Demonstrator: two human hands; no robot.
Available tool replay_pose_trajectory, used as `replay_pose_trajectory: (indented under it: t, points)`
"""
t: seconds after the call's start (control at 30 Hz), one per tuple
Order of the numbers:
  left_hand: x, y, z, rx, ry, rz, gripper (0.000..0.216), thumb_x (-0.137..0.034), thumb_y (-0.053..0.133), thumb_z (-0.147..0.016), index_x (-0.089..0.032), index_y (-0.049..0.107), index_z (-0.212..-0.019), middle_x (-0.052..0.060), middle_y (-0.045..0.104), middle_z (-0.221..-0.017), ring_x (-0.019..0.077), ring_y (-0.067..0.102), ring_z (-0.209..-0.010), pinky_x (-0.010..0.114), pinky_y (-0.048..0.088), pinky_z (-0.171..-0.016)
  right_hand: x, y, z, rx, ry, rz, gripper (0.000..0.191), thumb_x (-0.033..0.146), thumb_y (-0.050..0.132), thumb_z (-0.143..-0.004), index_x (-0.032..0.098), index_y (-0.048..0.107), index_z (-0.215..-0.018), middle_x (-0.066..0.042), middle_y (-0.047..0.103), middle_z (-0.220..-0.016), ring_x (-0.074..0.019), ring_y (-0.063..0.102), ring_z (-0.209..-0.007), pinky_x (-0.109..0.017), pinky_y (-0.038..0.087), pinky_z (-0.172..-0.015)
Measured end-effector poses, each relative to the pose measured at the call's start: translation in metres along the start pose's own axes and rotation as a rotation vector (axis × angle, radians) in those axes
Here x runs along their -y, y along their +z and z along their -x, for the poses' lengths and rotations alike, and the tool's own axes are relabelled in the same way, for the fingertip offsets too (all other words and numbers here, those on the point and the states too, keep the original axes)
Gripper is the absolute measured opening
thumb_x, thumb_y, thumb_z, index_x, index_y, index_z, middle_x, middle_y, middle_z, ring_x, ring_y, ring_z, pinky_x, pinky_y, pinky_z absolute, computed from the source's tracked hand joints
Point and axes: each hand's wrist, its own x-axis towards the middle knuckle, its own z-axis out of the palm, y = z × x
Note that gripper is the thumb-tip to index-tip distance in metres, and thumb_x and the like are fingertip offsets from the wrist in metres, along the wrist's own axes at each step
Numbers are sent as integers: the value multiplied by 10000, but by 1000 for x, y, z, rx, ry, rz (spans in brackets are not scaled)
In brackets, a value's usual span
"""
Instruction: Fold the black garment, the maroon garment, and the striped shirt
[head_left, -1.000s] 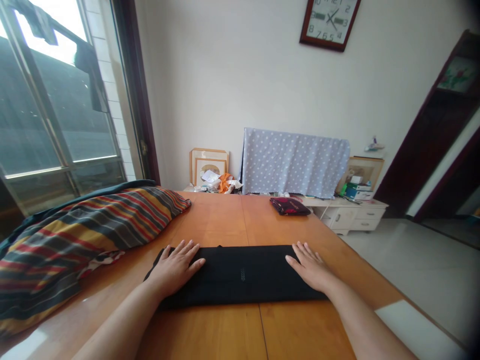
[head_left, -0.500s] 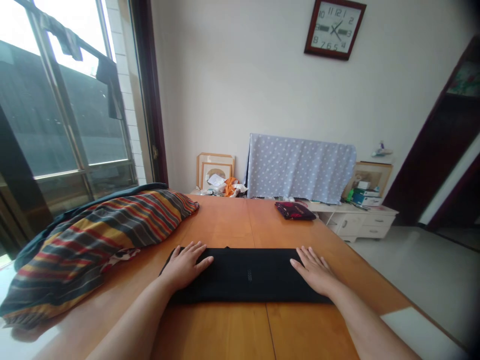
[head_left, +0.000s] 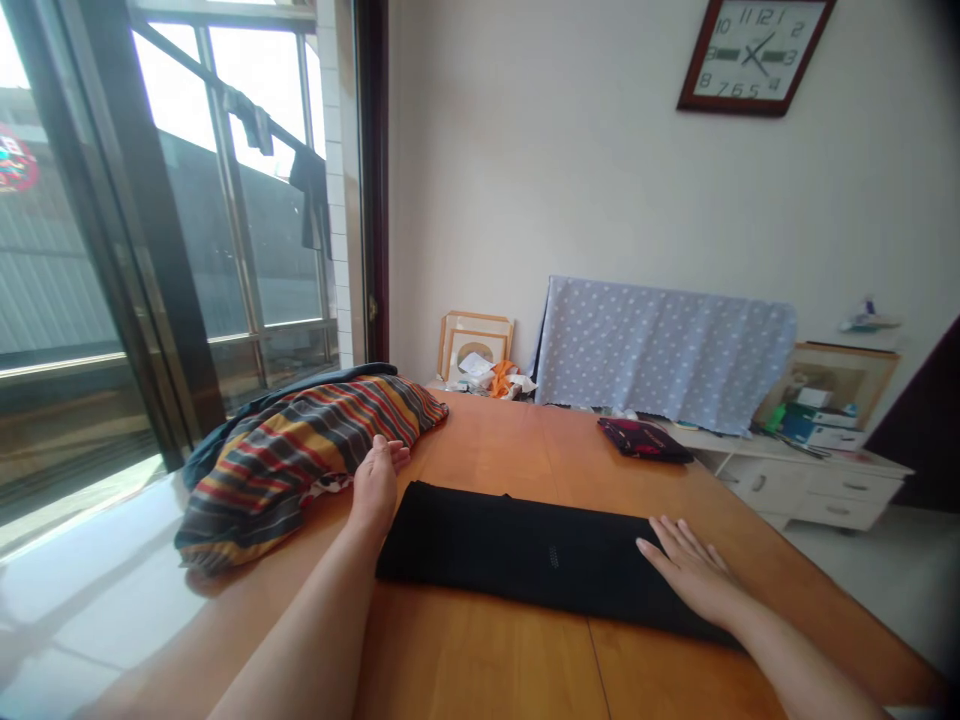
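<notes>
A black folded garment (head_left: 517,550) lies flat in a long strip across the wooden table, with a small patch of pale dots near its middle. My right hand (head_left: 694,570) rests on its right end, palm down and fingers stretched out. Just off the garment's left end, my left hand (head_left: 379,480) is raised, turned on its side, with fingers extended and nothing seen in it. Beyond that hand is a heap of striped clothing (head_left: 300,450), with a dark blue piece (head_left: 217,445) behind it.
On the wooden table (head_left: 487,650), a dark red and black folded cloth (head_left: 645,440) sits at the far right. Behind stand a white cabinet (head_left: 810,490), a dotted blue cloth cover (head_left: 660,350) and picture frames (head_left: 476,340). A glass sliding door (head_left: 217,230) is on the left.
My left hand has lifted off the black garment and moved left toward the striped heap. My right hand stays on the garment. The view has turned left.
</notes>
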Motion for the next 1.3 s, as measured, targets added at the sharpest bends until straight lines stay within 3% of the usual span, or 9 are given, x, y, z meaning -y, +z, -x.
replay_pose_trajectory:
  t: [0.1, 0.23, 0.33, 0.47, 0.63, 0.83, 1.0, 1.17, 1.3]
  points:
    - [5, -4, -3, 19, 58, -342, 623, -638, 280, -932, -149, 646, -1050, 126, 732, -1006, 233, 697, -927, 351, 523, -836, -4, 4, -2, -13, -10, -4, 891, 801, 180, -860, 275, 177, -1578, -11, 180, -1632, -295, 72, -1515, -596, 130, -1201]
    - [13, -16, -7, 89, 21, -749, 312, -501, 564, -808, -222, 683, -877, 80, 729, -882, 279, 670, -877, 356, 478, -752, -7, 6, -4, -24, -18, -4, 868, 787, 207, -864, 289, 187, -1576, 0, 194, -1630, -299, 79, -1513, -591, 153, -1200]
    - [17, -20, -9, 203, -36, -927, 174, -403, 653, -715, -247, 685, -784, 55, 717, -813, 278, 658, -811, 340, 446, -687, -8, 7, -5, -18, -13, -3, 866, 784, 210, -866, 288, 188, -1576, 2, 193, -1630, -290, 76, -1514, -584, 147, -1203]
    - [13, -15, -7, 257, 3, -979, 111, -331, 628, -732, -262, 682, -800, 29, 710, -847, 239, 649, -841, 302, 430, -695, -9, 8, -6, -21, -17, -11, 857, 774, 220, -871, 289, 186, -1576, 6, 174, -1633, -290, 68, -1514, -576, 149, -1205]
    - [4, -7, -1, 148, 272, -1093, 215, -392, 470, -895, -277, 643, -948, 42, 676, -1044, 234, 598, -1012, 333, 425, -809, -9, 9, -5, -28, -19, -5, 857, 775, 215, -873, 287, 183, -1577, 4, 181, -1632, -289, 69, -1515, -583, 137, -1205]
    - [10, -5, 4, 278, 200, -1373, 194, -365, 490, -882, -252, 645, -908, 99, 654, -1097, 311, 563, -1048, 450, 404, -862, -6, 6, -3, -29, -7, -5, 843, 771, 212, -878, 298, 181, -1576, 11, 187, -1631, -286, 73, -1515, -578, 145, -1206]
    - [-3, 8, 17, 237, 319, -1384, 273, -355, 431, -916, -237, 653, -1022, 136, 640, -1151, 327, 554, -1101, 465, 388, -913, -2, 3, -1, -19, -1, -7, 852, 779, 202, -876, 296, 175, -1577, 8, 179, -1633, -286, 72, -1515, -571, 136, -1210]
    - [1, 29, 42, 603, 412, -1211, 458, -480, 289, -989, -268, 651, -1171, 111, 642, -1272, 293, 552, -1213, 469, 338, -1050, 1, -3, 3, 8, 4, -12, 858, 783, 181, -876, 292, 165, -1579, 26, 130, -1639, -277, 39, -1517, -565, 113, -1217]
    - [23, 31, 50, 763, 420, -1231, 599, -623, 329, -947, -271, 528, -1390, 97, 424, -1540, 316, 285, -1458, 566, 132, -1168, 3, -6, 5, 15, -5, -22, 854, 775, 180, -882, 284, 164, -1580, 20, 128, -1641, -279, 42, -1518, -563, 110, -1216]
